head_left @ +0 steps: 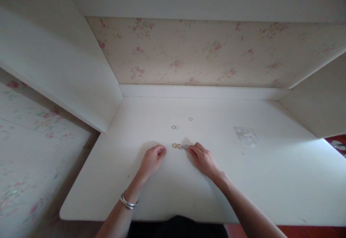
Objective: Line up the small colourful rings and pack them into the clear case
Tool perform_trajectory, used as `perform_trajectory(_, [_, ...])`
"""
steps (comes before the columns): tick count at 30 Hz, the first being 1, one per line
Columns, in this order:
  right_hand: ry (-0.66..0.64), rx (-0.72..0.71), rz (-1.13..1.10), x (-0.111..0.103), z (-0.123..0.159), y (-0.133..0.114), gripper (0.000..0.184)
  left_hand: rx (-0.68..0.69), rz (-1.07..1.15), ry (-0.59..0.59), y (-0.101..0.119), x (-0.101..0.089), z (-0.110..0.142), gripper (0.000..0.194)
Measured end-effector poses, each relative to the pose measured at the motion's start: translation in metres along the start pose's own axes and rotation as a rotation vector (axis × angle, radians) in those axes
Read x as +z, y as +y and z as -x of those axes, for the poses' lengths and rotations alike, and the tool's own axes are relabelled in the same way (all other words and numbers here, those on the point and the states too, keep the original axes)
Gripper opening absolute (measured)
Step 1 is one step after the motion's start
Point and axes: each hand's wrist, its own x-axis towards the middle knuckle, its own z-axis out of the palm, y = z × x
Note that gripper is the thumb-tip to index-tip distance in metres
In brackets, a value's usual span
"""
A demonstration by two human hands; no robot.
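Observation:
A short row of small coloured rings (177, 146), yellowish at the left end, pinkish in the middle and grey-green at the right, lies overlapping on the white desk. At its right end, my right hand (201, 155) is closed with its fingertips on the grey-green rings. My left hand (153, 158) rests a little left of the row, apart from it, fingers curled against the thumb; whether anything small is pinched there is hidden. Beyond the row lie two thin rings (174, 127) side by side and, farther right, a single ring (190, 119).
A clear plastic bag (246, 136) lies on the right of the white desk (270, 187). Side panels stand at the left (81, 68) and right, with a low ledge (202, 92) at the back. A dark speck (128, 176) sits near my left forearm.

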Motion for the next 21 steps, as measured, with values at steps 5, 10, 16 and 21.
perform_trajectory(5, [-0.01,0.011,-0.008,0.002,-0.006,-0.001,0.032,0.004,-0.002,-0.001,0.0,0.0,0.001,0.028])
perform_trajectory(10, [0.066,0.049,-0.085,-0.006,-0.002,0.005,0.032,-0.018,0.02,-0.015,-0.001,-0.001,0.001,0.031])
perform_trajectory(16, [0.26,0.239,-0.163,-0.014,0.015,0.015,0.033,0.01,-0.024,-0.075,0.015,-0.006,-0.014,0.033])
perform_trajectory(21, [0.361,0.353,-0.234,-0.01,0.02,0.019,0.033,0.223,-0.226,-0.034,0.053,0.006,-0.049,0.029])
